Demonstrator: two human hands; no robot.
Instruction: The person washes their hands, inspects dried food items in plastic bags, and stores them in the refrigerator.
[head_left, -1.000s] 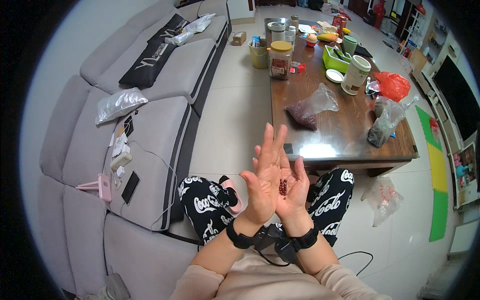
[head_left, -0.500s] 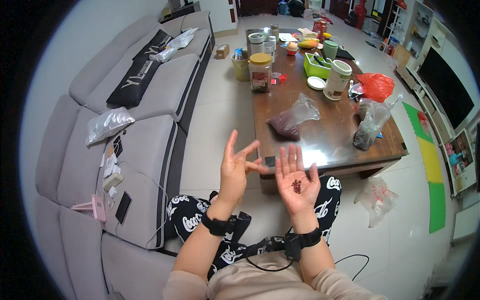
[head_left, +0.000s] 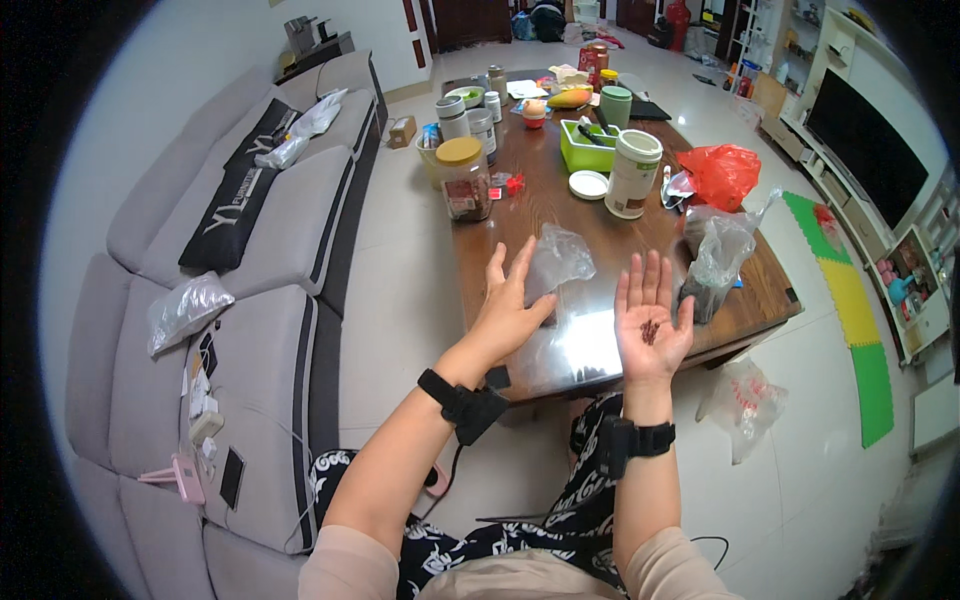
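Note:
On the upturned palm of my right hand (head_left: 660, 352) rests a small heap of dark reddish beans (head_left: 650, 331); its fingers are stretched out. My left hand (head_left: 505, 315) reaches over the near part of the table, fingers spread and nothing in them. Just beyond it stands a clear plastic bag (head_left: 562, 255); the hand covers its lower part, so I cannot tell whether they touch. A second clear bag with dark contents (head_left: 708, 285) stands on the table to the right of my right hand.
The brown wooden table (head_left: 520, 215) bears a yellow-lidded jar (head_left: 465, 185), a white tub (head_left: 633, 178), a round white lid (head_left: 588, 185), a green basket (head_left: 585, 152) and a red bag (head_left: 720, 175). A grey sofa (head_left: 265, 345) runs along the left. A plastic bag (head_left: 745, 410) lies on the floor.
Both hands have moved forward over the table's near end, the right one also to the right. My left hand now covers the lower part of the clear bag, where dark red contents showed before.

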